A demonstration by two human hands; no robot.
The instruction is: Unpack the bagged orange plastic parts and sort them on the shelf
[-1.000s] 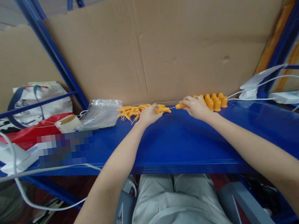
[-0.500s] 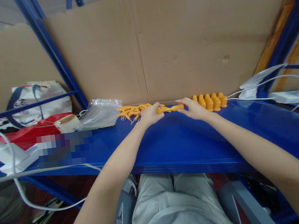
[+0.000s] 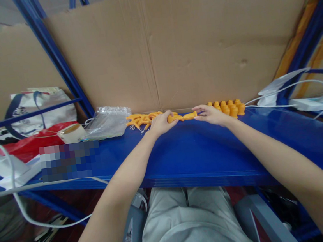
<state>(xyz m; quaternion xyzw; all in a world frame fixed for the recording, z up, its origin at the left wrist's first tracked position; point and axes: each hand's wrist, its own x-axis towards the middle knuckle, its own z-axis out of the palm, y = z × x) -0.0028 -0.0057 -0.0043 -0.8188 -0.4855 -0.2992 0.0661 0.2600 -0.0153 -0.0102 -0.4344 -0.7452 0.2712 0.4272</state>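
My left hand [image 3: 162, 125] pinches an orange plastic figure-like piece [image 3: 174, 118] just above the blue shelf, its narrow end pointing right. Tip to tip with it lies a second orange piece [image 3: 189, 116] with a flared right end. The thumb and fingers of my right hand [image 3: 210, 115] are around that flared end. Left of my left hand, a pile of orange branching pieces [image 3: 140, 120] with small metal chains lies partly behind the fingers. Several orange knob-shaped pieces [image 3: 233, 108] stand in rows beyond my right hand.
A cardboard sheet [image 3: 199, 45] stands behind the blue shelf [image 3: 200, 151]. Clear plastic bags [image 3: 108, 121], a tape roll [image 3: 71, 133], a red bag [image 3: 40, 139] and a white tote [image 3: 42, 108] are at left. A power strip [image 3: 318, 103] and white cables lie at right.
The two orange pieces have come together, and the chain seen between them is no longer visible. My right fingers have shifted back to the flared end; my left hand has barely moved.
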